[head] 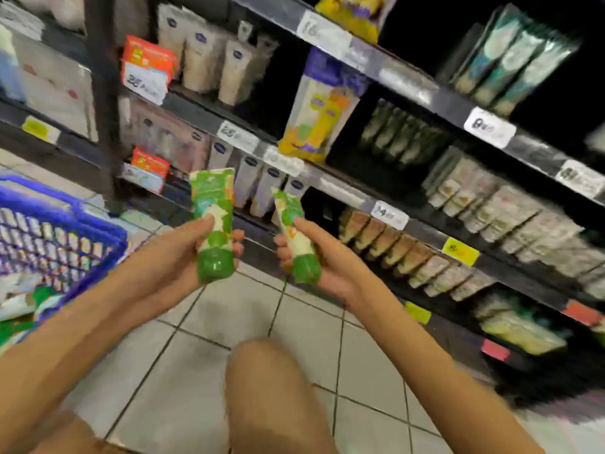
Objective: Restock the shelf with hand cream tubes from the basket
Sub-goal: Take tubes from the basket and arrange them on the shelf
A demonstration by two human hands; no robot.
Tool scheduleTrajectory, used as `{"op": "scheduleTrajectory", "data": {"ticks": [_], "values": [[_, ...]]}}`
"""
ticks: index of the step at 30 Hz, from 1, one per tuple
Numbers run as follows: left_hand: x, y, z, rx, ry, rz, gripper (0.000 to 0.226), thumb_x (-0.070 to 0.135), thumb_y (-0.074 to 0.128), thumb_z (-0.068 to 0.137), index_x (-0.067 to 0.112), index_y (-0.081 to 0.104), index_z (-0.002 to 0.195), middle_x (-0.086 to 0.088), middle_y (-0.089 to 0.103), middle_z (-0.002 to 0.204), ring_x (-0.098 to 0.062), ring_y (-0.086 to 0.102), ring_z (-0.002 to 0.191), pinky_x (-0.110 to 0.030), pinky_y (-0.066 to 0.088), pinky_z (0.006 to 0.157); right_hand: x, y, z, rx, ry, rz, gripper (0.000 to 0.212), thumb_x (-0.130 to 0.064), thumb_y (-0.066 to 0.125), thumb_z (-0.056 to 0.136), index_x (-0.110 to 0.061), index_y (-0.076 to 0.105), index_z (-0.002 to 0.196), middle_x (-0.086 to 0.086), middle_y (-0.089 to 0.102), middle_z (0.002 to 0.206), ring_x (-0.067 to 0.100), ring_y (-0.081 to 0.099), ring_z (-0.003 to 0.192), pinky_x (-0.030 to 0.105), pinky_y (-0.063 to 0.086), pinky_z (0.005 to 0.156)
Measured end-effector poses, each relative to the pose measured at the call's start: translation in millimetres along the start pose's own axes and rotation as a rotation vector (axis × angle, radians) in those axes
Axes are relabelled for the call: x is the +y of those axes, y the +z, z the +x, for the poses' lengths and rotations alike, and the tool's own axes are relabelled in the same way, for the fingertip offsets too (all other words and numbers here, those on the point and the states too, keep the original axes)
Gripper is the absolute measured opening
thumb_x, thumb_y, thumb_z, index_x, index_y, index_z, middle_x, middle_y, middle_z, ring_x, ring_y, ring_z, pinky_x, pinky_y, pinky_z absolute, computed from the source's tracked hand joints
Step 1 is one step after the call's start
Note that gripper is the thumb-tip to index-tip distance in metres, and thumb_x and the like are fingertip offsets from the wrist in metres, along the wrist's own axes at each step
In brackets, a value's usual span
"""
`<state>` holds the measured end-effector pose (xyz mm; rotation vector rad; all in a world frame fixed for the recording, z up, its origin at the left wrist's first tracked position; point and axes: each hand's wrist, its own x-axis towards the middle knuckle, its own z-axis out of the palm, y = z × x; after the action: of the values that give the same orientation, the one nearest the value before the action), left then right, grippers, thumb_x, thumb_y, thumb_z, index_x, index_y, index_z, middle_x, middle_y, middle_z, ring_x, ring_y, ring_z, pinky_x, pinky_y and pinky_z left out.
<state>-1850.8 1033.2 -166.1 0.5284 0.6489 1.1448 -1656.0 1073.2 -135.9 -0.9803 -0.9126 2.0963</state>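
Green tubes fill both fists: your left hand (212, 247) grips one (213, 221), your right hand (314, 257) another (296, 237); shelf (393, 224) placement remains, more wait in the basket (59, 224).

basket (65, 231) – far left | shelf (393, 208) – ahead and to the right | left tube (212, 221) in left hand (176, 257), right tube (294, 237) in right hand (330, 260), side by side before the shelf | knee (271, 388) below

Green-white tubes (214, 224), green caps; blue basket (65, 221); black shelf (425, 221); pale tiles (229, 309).
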Motion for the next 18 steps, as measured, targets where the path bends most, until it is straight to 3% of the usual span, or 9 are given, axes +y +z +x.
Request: {"op": "scheduleTrajectory", "data": {"ticks": [1,3,7,12,15,18], "values": [[-8.9,16.6,11.2,-0.004,-0.044,0.007,0.033,0.034,0.052,0.084,0.008,0.052,0.104,-0.003,0.070,0.066,-0.012,0.066,0.054,-0.026,0.057,0.051,-9.6,-17.5,-15.5,0.015,-0.037,0.031,0.023,-0.033,0.041,0.090,-0.012,0.050,0.089,0.003,0.059,0.065,0.010,0.052,0.045,0.017,0.045,0.044],[-27.7,44.7,31.3,-0.023,-0.119,0.031,0.031,0.034,0.034,0.094,0.011,0.053,0.101,-0.003,0.071,0.069,-0.012,0.066,0.054,-0.029,0.057,0.052,-23.5,-52.3,-44.3,0.033,-0.074,0.038,0.029,-0.043,0.041,0.086,-0.016,0.050,0.090,0.003,0.056,0.065,0.009,0.047,0.042,0.017,0.041,0.039],[-60.2,95.8,67.4,-0.134,-0.212,0.122,0.025,0.029,0.039,0.094,0.011,0.054,0.101,-0.003,0.070,0.070,-0.012,0.064,0.055,-0.027,0.056,0.053,-46.8,-109.1,-90.7,0.116,-0.120,-0.030,0.029,-0.042,0.041,0.088,-0.015,0.048,0.088,0.002,0.051,0.060,0.008,0.042,0.038,0.016,0.037,0.034],[-93.4,142.4,112.9,-0.214,-0.171,0.327,0.023,0.018,0.052,0.084,0.010,0.058,0.104,-0.002,0.070,0.087,-0.009,0.067,0.069,-0.024,0.057,0.063,-81.0,-178.3,-108.7,0.140,-0.269,0.004,0.019,-0.017,0.048,0.079,-0.008,0.050,0.097,0.006,0.054,0.071,0.013,0.052,0.054,0.022,0.047,0.051],[-104.0,161.2,141.3,-0.300,-0.073,0.390,0.030,0.023,0.055,0.075,0.020,0.058,0.105,-0.003,0.072,0.093,-0.011,0.070,0.082,-0.024,0.058,0.071,-97.5,-218.0,-97.0,0.110,-0.294,-0.043,0.025,-0.023,0.052,0.083,-0.011,0.048,0.104,0.006,0.058,0.076,0.016,0.057,0.061,0.029,0.052,0.060],[-111.2,183.1,183.0,-0.272,0.068,0.496,0.023,0.015,0.045,0.090,0.025,0.050,0.111,0.004,0.072,0.097,-0.005,0.068,0.091,-0.017,0.055,0.069,-120.6,-247.1,-79.5,0.117,-0.322,-0.086,0.039,-0.033,0.054,0.079,-0.017,0.046,0.114,0.008,0.063,0.081,0.020,0.062,0.068,0.035,0.057,0.067]]}}
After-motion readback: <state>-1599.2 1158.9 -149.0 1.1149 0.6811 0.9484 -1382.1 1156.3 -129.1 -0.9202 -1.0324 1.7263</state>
